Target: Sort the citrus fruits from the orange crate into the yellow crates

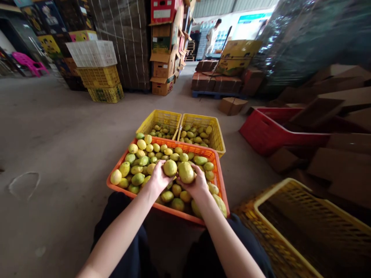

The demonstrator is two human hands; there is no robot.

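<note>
My left hand (158,179) is closed around a round yellow-green lemon (169,168). Close beside it, my right hand (198,183) grips a larger yellow-green lemon (186,172) that has a pale shiny spot. Both fruits are held up over an orange crate (219,181) heaped with green and yellow lemons (138,178). The fingers beneath the two fruits are partly hidden. Just beyond the orange crate, two yellow crates (217,133) stand side by side, each with more of these fruits low inside.
A yellow crate (285,185) lies at the near right, with a red bin (255,131) and loose cardboard behind it. Stacked crates (100,77) stand at the back left. Cartons on a blue pallet (207,94) are at the back, where a person (212,38) stands.
</note>
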